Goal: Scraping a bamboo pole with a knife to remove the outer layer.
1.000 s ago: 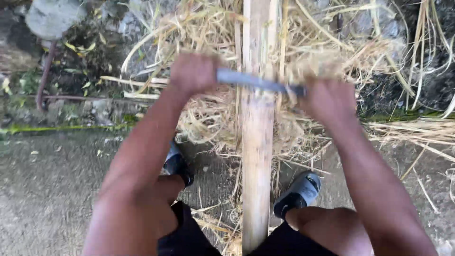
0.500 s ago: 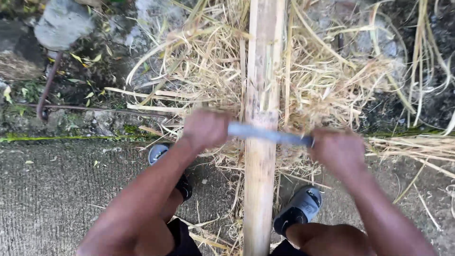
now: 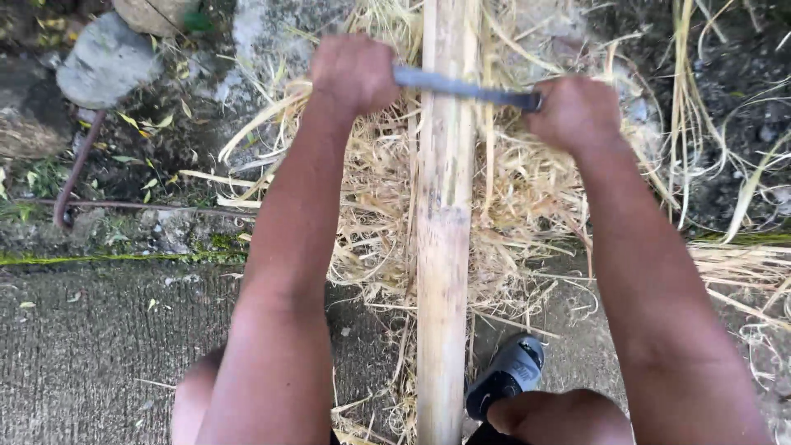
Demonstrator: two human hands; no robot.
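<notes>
Outdoors, on open ground, seen from straight above. Lower part of the view: rough grey concrete slab (image 3: 91, 346), flecked with bits of leaf and straw, edged along its far side by a thin strip of green moss (image 3: 107, 258). Beyond that edge: dark soil with small yellow leaves, a grey rock (image 3: 103, 62) at upper left, a thin rusty bent rod (image 3: 76, 169) lying just below the rock.

Down the middle, a long pale bamboo pole (image 3: 443, 247), running from the bottom edge to the top edge, crossing from concrete to soil. All around it, a loose heap of dry straw-coloured shavings (image 3: 527, 198), thickest to either side of the pole's upper half, thinning out onto the slab.

Across the pole near the top, a flat grey metal blade (image 3: 461, 87), touching the pole's surface. Left hand (image 3: 354, 72) with grip closed around the blade's left end; right hand (image 3: 574, 111) with grip closed around the right end. Both arms stretched forward.

Beside the pole at the bottom, a dark shoe (image 3: 507, 383) on the concrete, with a knee just below it.
</notes>
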